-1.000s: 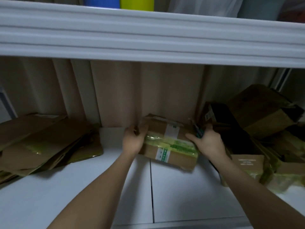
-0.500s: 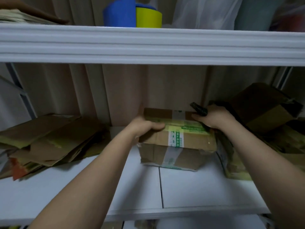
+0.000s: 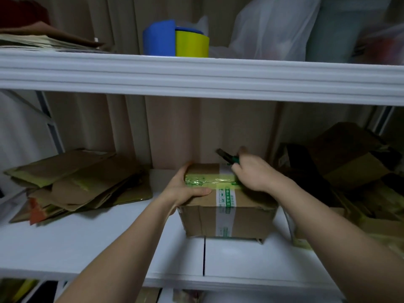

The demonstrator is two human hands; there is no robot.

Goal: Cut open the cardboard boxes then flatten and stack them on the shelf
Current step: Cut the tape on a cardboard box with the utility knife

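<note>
Taped box upright on white shelf, near the middle, just right of the seam between the shelf panels; flaps closed, yellow-green tape along the top, white printed tape crossing it and running down the front face. Left hand curled over the box's top left edge, thumb lying along the front rim, fingers wrapped toward the far side. Right hand above the box's top right part, fist closed round a cutter with green handle, dark tip pointing up and left, clear of the cardboard; contact between hand and box top not discernible. Flattened boxes piled loosely at the shelf's left, well apart from the box. Heap of unflattened boxes at the right, just beside the box. On the upper shelf: blue and yellow tape rolls, white bag, stacked papers at left.
</note>
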